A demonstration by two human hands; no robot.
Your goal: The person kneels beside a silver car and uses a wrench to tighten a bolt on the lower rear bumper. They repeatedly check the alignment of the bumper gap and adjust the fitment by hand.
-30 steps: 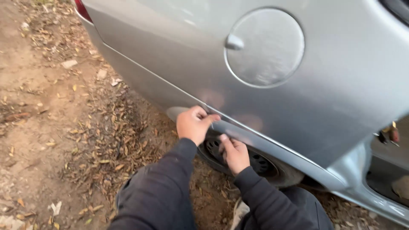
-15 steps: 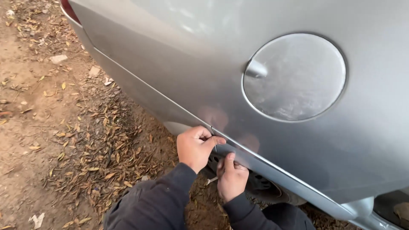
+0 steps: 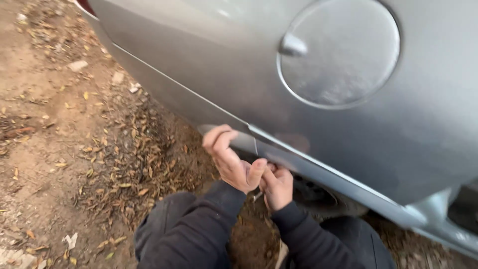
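I lean over the rear side of a silver car (image 3: 209,60), whose round fuel flap (image 3: 341,52) sits high on the panel. My left hand (image 3: 230,158) curls its fingers around the lower edge of the wheel arch (image 3: 279,149). Close beside it, under the arch, my right hand (image 3: 277,185) is closed on a small metal tool (image 3: 257,196), of which only the tip shows. The dark tyre (image 3: 318,194) is mostly hidden behind the panel and my hands. Both my sleeves are dark.
Bare dirt with dry leaves (image 3: 114,164) spreads to the left of the car. Small stones (image 3: 77,65) lie near the bumper. At the right edge a dark gap (image 3: 463,204) opens behind the sill.
The view has moved closer and lower toward the wheel arch. My right hand has moved up next to my left hand under the arch edge.
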